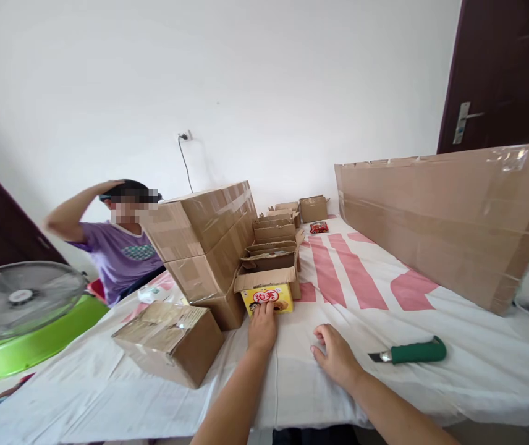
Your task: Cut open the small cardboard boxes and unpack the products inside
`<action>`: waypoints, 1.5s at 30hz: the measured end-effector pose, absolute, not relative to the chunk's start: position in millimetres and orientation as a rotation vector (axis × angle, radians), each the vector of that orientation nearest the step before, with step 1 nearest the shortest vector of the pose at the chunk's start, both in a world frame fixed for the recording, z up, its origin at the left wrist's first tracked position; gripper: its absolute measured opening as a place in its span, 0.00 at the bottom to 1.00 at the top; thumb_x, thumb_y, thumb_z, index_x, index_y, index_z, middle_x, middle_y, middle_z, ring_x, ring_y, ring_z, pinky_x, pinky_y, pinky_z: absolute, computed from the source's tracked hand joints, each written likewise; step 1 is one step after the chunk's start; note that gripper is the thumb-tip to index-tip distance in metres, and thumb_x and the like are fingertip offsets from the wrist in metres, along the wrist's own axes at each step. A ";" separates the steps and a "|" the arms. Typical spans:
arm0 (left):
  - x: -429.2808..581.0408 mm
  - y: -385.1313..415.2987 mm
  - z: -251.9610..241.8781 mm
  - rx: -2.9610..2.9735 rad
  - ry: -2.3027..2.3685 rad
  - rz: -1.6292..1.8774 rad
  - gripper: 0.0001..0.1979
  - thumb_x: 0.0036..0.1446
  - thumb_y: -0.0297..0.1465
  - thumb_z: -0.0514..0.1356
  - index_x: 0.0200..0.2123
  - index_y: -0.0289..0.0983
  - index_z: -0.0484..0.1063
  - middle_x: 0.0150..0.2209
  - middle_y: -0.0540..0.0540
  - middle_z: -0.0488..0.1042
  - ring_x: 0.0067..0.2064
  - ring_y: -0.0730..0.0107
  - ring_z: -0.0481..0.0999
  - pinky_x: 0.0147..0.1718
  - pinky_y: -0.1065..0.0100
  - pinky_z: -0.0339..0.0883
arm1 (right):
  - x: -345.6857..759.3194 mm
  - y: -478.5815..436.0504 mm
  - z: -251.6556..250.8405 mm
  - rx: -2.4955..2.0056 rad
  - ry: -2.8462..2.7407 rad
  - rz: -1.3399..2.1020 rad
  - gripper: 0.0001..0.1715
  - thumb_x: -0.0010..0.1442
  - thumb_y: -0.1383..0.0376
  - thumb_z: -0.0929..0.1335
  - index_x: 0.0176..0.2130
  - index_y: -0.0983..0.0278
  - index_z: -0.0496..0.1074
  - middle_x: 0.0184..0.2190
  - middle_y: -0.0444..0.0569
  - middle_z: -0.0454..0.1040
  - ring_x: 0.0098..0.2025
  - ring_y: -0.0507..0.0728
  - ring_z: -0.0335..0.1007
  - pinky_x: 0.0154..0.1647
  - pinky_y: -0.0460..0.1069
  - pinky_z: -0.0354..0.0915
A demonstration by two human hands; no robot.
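My left hand (262,327) lies with outstretched fingers against the front of a yellow snack box (271,296) with red lettering. Right behind that box stands an open cardboard box (287,276), the first of a row of open boxes running away from me. My right hand (336,355) rests over the white cloth, its fingers loosely curled and apart from the thumb, with nothing in it. To its right lies a green-handled cutter (417,351), the blade pointing towards that hand.
Taped cartons (199,247) form a stack on the left, with a smaller carton (169,343) in front. A long cardboard panel (440,216) stands at the right. A red packet (319,227) lies farther back. Beyond the stack sits a person (120,253) near a fan (21,300).
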State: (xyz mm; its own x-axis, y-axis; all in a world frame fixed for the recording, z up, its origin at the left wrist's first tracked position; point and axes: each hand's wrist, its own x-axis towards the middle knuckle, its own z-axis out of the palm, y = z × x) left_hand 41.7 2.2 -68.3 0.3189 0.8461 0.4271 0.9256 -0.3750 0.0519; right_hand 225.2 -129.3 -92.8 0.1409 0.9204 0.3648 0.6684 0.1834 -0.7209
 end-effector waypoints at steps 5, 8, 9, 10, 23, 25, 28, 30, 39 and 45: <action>35.4 -8.3 -74.4 -2.444 -1.659 -0.568 0.23 0.62 0.30 0.55 0.59 0.32 0.63 0.53 0.35 0.72 0.56 0.50 0.70 0.55 0.53 0.63 | 226.3 -131.5 -88.4 -1.543 -1.619 0.381 0.13 0.54 0.73 0.68 0.40 0.62 0.67 0.41 0.52 0.74 0.42 0.58 0.73 0.46 0.51 0.70; 29.2 -17.3 -77.7 -2.530 -1.660 -0.526 0.24 0.62 0.32 0.55 0.61 0.35 0.63 0.56 0.36 0.72 0.58 0.52 0.70 0.57 0.54 0.63 | 227.2 -132.7 -86.9 -1.542 -1.642 0.391 0.12 0.54 0.73 0.67 0.39 0.62 0.67 0.41 0.52 0.73 0.42 0.58 0.73 0.47 0.52 0.69; 27.2 -21.5 -79.2 -2.561 -1.653 -0.512 0.23 0.62 0.33 0.55 0.61 0.36 0.64 0.58 0.37 0.70 0.59 0.53 0.69 0.58 0.54 0.61 | 227.6 -132.9 -86.9 -1.542 -1.651 0.394 0.11 0.54 0.73 0.67 0.39 0.62 0.67 0.40 0.52 0.73 0.42 0.58 0.72 0.47 0.52 0.69; 25.2 -26.7 -80.9 -2.589 -1.645 -0.500 0.23 0.63 0.33 0.54 0.60 0.37 0.65 0.60 0.37 0.69 0.61 0.53 0.67 0.60 0.53 0.59 | 228.0 -133.0 -86.9 -1.541 -1.660 0.397 0.11 0.54 0.73 0.67 0.39 0.62 0.67 0.40 0.51 0.73 0.43 0.58 0.72 0.47 0.53 0.69; -78.7 -100.8 -33.9 -2.130 -1.453 -1.178 0.14 0.62 0.37 0.55 0.48 0.41 0.71 0.59 0.38 0.66 0.68 0.48 0.56 0.65 0.45 0.48 | 226.7 -134.1 -80.3 -1.539 -1.762 0.364 0.07 0.54 0.72 0.68 0.34 0.61 0.70 0.37 0.50 0.73 0.43 0.59 0.69 0.47 0.54 0.65; -103.6 -93.5 -16.4 -1.874 -1.716 -1.209 0.21 0.62 0.43 0.53 0.55 0.41 0.66 0.67 0.37 0.55 0.71 0.45 0.46 0.66 0.40 0.39 | 225.9 -135.1 -79.0 -1.539 -1.772 0.363 0.07 0.54 0.73 0.68 0.34 0.61 0.70 0.37 0.50 0.73 0.42 0.59 0.69 0.47 0.54 0.65; -129.1 -80.4 -4.3 -1.769 -2.130 -1.227 0.36 0.57 0.50 0.57 0.64 0.41 0.56 0.72 0.35 0.37 0.72 0.39 0.36 0.64 0.35 0.39 | 225.2 -135.9 -78.6 -1.536 -1.784 0.363 0.08 0.53 0.73 0.69 0.33 0.61 0.70 0.37 0.49 0.73 0.41 0.58 0.69 0.47 0.53 0.65; -135.3 -75.9 -5.5 -1.819 -2.258 -1.313 0.41 0.55 0.49 0.60 0.66 0.40 0.51 0.72 0.33 0.33 0.72 0.41 0.39 0.65 0.41 0.46 | 225.0 -136.1 -79.2 -1.530 -1.786 0.362 0.09 0.52 0.74 0.69 0.33 0.61 0.70 0.36 0.48 0.73 0.41 0.58 0.68 0.47 0.53 0.65; -85.9 -119.1 -21.0 -1.878 -2.198 -1.488 0.38 0.60 0.49 0.56 0.66 0.38 0.47 0.71 0.29 0.26 0.73 0.44 0.34 0.66 0.42 0.45 | 225.1 -135.7 -81.7 -1.486 -1.745 0.380 0.09 0.52 0.74 0.69 0.33 0.62 0.70 0.36 0.49 0.73 0.41 0.58 0.68 0.47 0.53 0.65; -14.5 -183.2 -43.5 -2.329 -1.819 -1.476 0.37 0.61 0.44 0.56 0.68 0.46 0.43 0.73 0.38 0.35 0.71 0.44 0.47 0.60 0.43 0.61 | 227.1 -134.5 -84.1 -1.442 -1.615 0.388 0.07 0.53 0.72 0.67 0.34 0.61 0.70 0.35 0.48 0.73 0.39 0.58 0.69 0.44 0.53 0.66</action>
